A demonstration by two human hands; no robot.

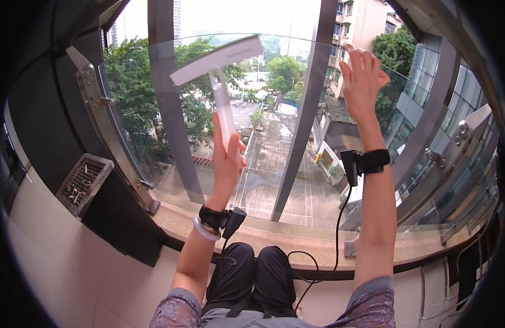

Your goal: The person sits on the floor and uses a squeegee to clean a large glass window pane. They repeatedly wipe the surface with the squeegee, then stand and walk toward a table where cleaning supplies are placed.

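My left hand [227,158] is wrapped around the pale handle of a window squeegee [219,63]. The squeegee's wide white head is raised and tilted, its right end higher, in front of a glass panel [252,180]. Whether its blade touches the glass I cannot tell. My right hand [363,76] is lifted near the upper right part of the glass, holding nothing, its fingers partly bent and the thumb apart. Each wrist wears a black strap with a small device and a cable; a pale bangle is on the left wrist.
A black bin [119,217] with cigarette butts in its top tray stands at the left. Steel posts [109,135] flank the glass above a stone ledge [293,242]. A metal-framed chair [453,287] is at the lower right. A loose cable [338,229] hangs between the arms.
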